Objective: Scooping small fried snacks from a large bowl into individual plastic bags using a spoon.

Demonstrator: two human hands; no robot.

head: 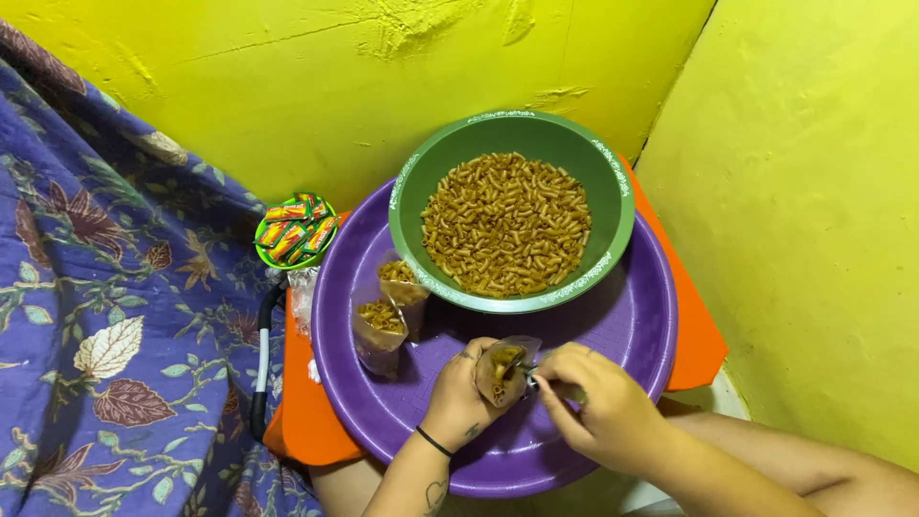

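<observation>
The right hand is pinching something at the mouth of a small clear bag, too hidden to identify. The left hand is gripping that pasta-filled bag over the purple basin. The green bowl is holding more pasta.

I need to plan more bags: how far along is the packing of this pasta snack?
Done: two filled small bags stand on the purple tray. In hand: the left hand holds a third bag while the right hand works at its opening. Left: the green bowl remains nearly full.
</observation>
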